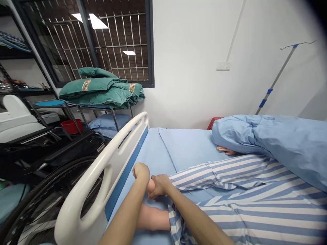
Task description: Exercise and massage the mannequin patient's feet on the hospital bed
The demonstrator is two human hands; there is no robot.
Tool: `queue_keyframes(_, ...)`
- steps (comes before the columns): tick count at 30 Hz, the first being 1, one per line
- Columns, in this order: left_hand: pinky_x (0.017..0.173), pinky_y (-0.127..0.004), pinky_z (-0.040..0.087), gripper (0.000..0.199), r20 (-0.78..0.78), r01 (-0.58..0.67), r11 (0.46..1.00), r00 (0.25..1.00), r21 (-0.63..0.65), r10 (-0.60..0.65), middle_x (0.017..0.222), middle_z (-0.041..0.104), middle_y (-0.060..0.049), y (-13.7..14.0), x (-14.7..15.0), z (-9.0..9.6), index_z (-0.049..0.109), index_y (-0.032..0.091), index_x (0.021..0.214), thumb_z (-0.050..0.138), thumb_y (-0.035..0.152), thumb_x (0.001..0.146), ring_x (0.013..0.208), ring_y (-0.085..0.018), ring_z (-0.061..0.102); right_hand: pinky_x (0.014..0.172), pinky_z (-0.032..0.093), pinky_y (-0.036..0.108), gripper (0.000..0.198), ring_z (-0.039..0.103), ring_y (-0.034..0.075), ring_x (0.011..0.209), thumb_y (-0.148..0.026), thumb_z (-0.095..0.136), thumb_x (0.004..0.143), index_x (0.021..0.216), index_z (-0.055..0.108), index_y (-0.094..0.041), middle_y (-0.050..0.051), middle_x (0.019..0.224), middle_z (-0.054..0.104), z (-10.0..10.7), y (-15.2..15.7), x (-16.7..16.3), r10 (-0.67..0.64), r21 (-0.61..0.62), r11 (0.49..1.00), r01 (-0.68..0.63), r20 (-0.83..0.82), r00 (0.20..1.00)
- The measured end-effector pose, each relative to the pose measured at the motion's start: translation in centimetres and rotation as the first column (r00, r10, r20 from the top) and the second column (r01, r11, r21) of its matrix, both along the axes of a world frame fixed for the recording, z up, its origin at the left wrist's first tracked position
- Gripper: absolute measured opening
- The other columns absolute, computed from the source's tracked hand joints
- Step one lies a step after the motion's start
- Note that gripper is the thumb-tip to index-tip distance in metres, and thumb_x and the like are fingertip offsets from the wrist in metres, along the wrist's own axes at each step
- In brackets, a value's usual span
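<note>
On the bed lies a figure in blue-and-white striped trousers [224,170]. Its farther foot [151,186] shows between my two hands. My left hand [141,170] is closed over the toe end of that foot, its fingertips hidden from me. Around the ankle wraps my right hand [160,185], thumb and fingers bent against the skin. The nearer bare lower leg [154,217] rests on the blue sheet [189,139] beneath my forearms, its trouser cuff [175,221] pushed up a little. My left forearm hides the nearer foot.
A white bed-end board [114,136] stands just left of my hands. Beyond it is a wheelchair [66,170]. Green folded bedding [102,88] lies on a rack under the window. A blue quilt [276,139] covers the figure's upper part, with a hand [227,150] protruding. An IV pole [276,78] rises behind.
</note>
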State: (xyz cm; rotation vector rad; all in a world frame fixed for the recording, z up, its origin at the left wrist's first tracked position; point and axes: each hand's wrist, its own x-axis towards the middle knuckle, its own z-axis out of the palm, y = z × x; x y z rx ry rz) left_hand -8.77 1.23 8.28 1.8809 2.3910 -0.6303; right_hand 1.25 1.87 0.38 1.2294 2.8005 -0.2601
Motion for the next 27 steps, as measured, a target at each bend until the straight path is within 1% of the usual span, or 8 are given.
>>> queue_keyframes(5, 0.055, -0.031, 0.044, 0.026, 0.009, 0.107, 0.989, 0.994, 0.100, -0.108, 0.071, 0.062, -0.011, -1.8, 0.2, -0.9, 0.065, 0.015, 0.082, 0.043, 0.010, 0.069, 0.065, -0.018, 0.058, 0.060, 0.044, 0.034, 0.073, 0.059, 0.027, 0.073, -0.067, 0.056, 0.040, 0.095, 0.052, -0.019, 0.007, 0.082, 0.063, 0.3, -0.4, 0.0, -0.013, 0.006, 1.000, 0.013, -0.002, 1.000)
queue_keyframes(7, 0.057, -0.032, 0.044, 0.026, -0.003, 0.130, 0.984, 0.991, 0.123, -0.130, 0.076, 0.061, -0.013, -2.7, 0.5, -1.0, 0.065, 0.015, 0.083, 0.043, 0.012, 0.070, 0.072, -0.020, 0.056, 0.061, 0.043, 0.033, 0.071, 0.059, 0.027, 0.073, -0.065, 0.058, 0.040, 0.095, 0.052, -0.020, 0.006, 0.082, 0.063, 0.4, -0.6, 0.0, -0.020, -0.001, 1.000, 0.020, -0.012, 1.000)
queue_keyframes(11, 0.056, -0.038, 0.044, 0.028, -0.170, 0.102, 0.971, 0.983, 0.216, -0.065, 0.091, 0.056, -0.021, -4.7, 1.5, -1.2, 0.064, 0.009, 0.086, 0.041, 0.015, 0.071, 0.091, -0.030, 0.047, 0.062, 0.042, 0.033, 0.066, 0.059, 0.027, 0.075, -0.059, 0.060, 0.042, 0.095, 0.053, -0.020, 0.006, 0.083, 0.063, 0.6, -0.9, 0.1, -0.023, -0.006, 1.000, 0.023, -0.028, 0.999)
queue_keyframes(14, 0.051, -0.036, 0.044, 0.030, -0.229, 0.078, 0.961, 0.973, 0.267, -0.016, 0.092, 0.054, -0.023, -5.6, 1.8, -1.4, 0.063, 0.007, 0.089, 0.043, 0.016, 0.070, 0.093, -0.033, 0.043, 0.062, 0.042, 0.034, 0.065, 0.058, 0.029, 0.077, -0.057, 0.061, 0.042, 0.094, 0.053, -0.019, 0.007, 0.085, 0.063, 0.6, -1.1, 0.1, -0.029, 0.016, 0.999, 0.029, -0.031, 0.999)
queue_keyframes(17, 0.047, -0.034, 0.044, 0.028, -0.167, 0.076, 0.973, 0.985, 0.220, -0.039, 0.085, 0.056, -0.020, -5.4, 1.5, -1.0, 0.063, 0.008, 0.087, 0.046, 0.014, 0.066, 0.086, -0.031, 0.049, 0.061, 0.041, 0.034, 0.065, 0.058, 0.029, 0.076, -0.059, 0.060, 0.042, 0.092, 0.053, -0.019, 0.008, 0.084, 0.063, 0.4, -1.2, 0.2, -0.031, 0.031, 0.999, 0.032, -0.035, 0.999)
queue_keyframes(21, 0.041, -0.029, 0.042, 0.022, -0.034, 0.054, 0.997, 0.998, 0.055, -0.052, 0.054, 0.053, -0.007, -4.6, 0.6, 0.4, 0.065, 0.009, 0.074, 0.053, 0.008, 0.056, 0.053, -0.020, 0.055, 0.059, 0.041, 0.034, 0.065, 0.058, 0.028, 0.073, -0.063, 0.057, 0.042, 0.090, 0.053, -0.019, 0.008, 0.081, 0.062, 0.1, -1.2, 0.2, -0.024, 0.044, 0.999, 0.026, -0.045, 0.999)
queue_keyframes(23, 0.039, -0.027, 0.041, 0.020, -0.031, 0.037, 0.998, 0.999, 0.056, -0.035, 0.044, 0.047, -0.002, -4.5, 0.3, 1.0, 0.065, 0.009, 0.070, 0.053, 0.007, 0.054, 0.043, -0.017, 0.052, 0.058, 0.041, 0.033, 0.065, 0.058, 0.028, 0.073, -0.062, 0.058, 0.042, 0.090, 0.052, -0.019, 0.008, 0.081, 0.062, 0.1, -1.2, 0.3, -0.032, 0.043, 0.998, 0.034, -0.050, 0.998)
queue_keyframes(27, 0.037, -0.027, 0.040, 0.022, -0.041, 0.017, 0.997, 0.999, 0.069, -0.014, 0.041, 0.045, -0.001, -5.0, 0.1, 1.0, 0.065, 0.010, 0.069, 0.053, 0.006, 0.052, 0.040, -0.017, 0.052, 0.058, 0.040, 0.033, 0.063, 0.058, 0.029, 0.073, -0.060, 0.058, 0.042, 0.089, 0.052, -0.019, 0.008, 0.081, 0.062, -0.1, -1.2, 0.3, -0.035, 0.042, 0.998, 0.038, -0.069, 0.997)
